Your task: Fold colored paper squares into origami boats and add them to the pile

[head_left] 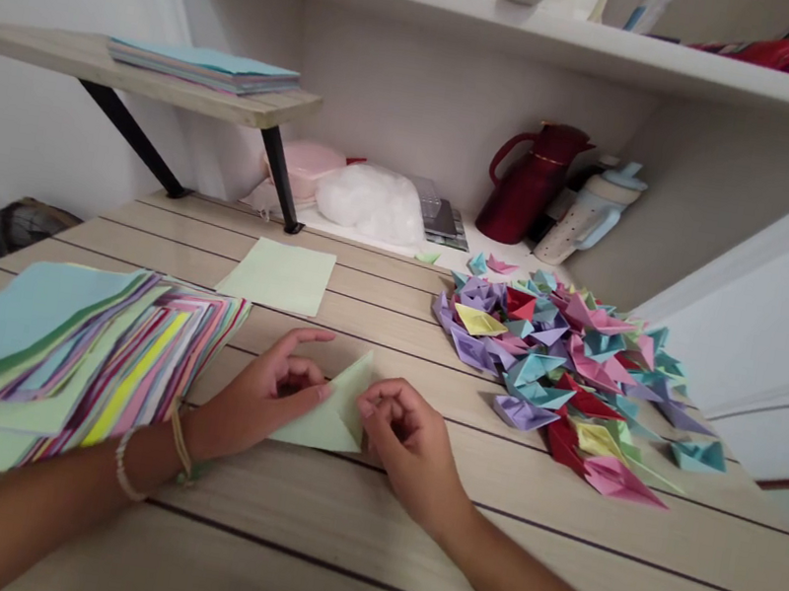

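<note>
A pale green sheet of paper [335,414], folded into a triangle, lies on the slatted table between my hands. My left hand [276,379] holds it from the left, thumb pressed on its face, index finger stretched out and the other fingers curled. At the triangle's right edge, my right hand [409,438] pinches the paper between thumb and curled fingers. A flat pale green sheet [279,275] rests beyond my left hand. Fanned out to the left is a stack of coloured paper [38,319], partly behind my left forearm.
A heap of folded paper boats [566,348] spreads over the table's right side. Farther back stand a dark red jug [530,182], a pale tumbler [591,217] and a white plastic bag [370,202]. A small raised shelf [36,51] bears more paper [202,65] at left.
</note>
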A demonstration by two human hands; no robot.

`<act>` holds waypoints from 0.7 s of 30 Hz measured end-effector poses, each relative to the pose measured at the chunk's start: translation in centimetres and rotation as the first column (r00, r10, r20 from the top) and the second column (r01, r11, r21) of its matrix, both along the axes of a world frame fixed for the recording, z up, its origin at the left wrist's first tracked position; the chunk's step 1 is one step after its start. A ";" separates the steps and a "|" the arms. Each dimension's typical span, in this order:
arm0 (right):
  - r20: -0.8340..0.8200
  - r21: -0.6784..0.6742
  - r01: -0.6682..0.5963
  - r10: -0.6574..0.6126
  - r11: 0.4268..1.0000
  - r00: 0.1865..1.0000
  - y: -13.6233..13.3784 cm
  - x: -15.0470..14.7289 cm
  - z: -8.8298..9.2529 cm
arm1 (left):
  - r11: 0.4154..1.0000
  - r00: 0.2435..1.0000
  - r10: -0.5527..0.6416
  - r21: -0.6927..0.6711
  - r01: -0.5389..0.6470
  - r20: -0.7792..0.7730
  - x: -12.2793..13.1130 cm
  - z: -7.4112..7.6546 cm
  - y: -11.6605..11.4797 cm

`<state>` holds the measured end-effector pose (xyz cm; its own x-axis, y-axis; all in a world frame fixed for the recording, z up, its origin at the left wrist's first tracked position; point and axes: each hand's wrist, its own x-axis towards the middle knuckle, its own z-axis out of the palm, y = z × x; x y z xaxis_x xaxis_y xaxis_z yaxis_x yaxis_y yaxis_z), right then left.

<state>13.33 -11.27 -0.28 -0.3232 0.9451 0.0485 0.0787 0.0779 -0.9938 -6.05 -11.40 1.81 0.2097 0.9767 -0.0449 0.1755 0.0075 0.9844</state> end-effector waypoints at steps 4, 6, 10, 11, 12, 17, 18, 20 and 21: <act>0.073 -0.028 -0.114 0.116 0.993 0.991 -0.1 0.0 0.3 | 0.999 0.999 -0.027 0.021 0.027 -0.019 -0.2 -0.2 0.0; 0.107 -0.021 -0.151 0.153 0.988 0.982 -0.1 0.0 0.5 | 0.999 0.999 -0.047 0.017 0.047 -0.019 -0.3 -0.2 0.0; 0.115 -0.017 -0.178 0.179 0.984 0.977 -0.2 0.0 0.6 | 0.993 0.993 -0.116 0.008 0.116 -0.013 -0.4 0.1 0.0; 0.118 -0.015 -0.177 0.178 0.984 0.977 -0.2 0.0 0.6 | 0.992 0.992 -0.129 0.007 0.129 -0.010 -0.4 0.1 0.0; 0.127 -0.011 -0.176 0.176 0.984 0.976 -0.2 -0.1 0.7 | 0.990 0.990 -0.137 0.003 0.138 -0.007 -0.5 0.2 0.0; 0.173 0.015 -0.190 0.185 0.982 0.967 -0.2 0.0 0.9 | 0.986 0.986 -0.167 -0.027 0.167 0.003 -0.7 0.2 0.1; 0.172 0.019 -0.192 0.186 0.981 0.967 -0.2 0.0 1.0 | 0.984 0.985 -0.175 -0.032 0.175 0.004 -0.7 0.2 0.1; 0.176 0.026 -0.194 0.186 0.981 0.967 -0.2 0.0 0.9 | 0.981 0.982 -0.189 -0.042 0.190 0.007 -0.8 0.1 0.1; 0.182 0.031 -0.193 0.185 0.981 0.966 -0.2 0.0 0.9 | 0.980 0.981 -0.195 -0.044 0.195 0.008 -0.8 0.1 0.1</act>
<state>13.32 -11.44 0.60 -0.5033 0.8639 0.0177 0.2330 0.1555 -0.9600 -6.90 -11.29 1.90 0.3964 0.9141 -0.0858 0.1741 0.0170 0.9846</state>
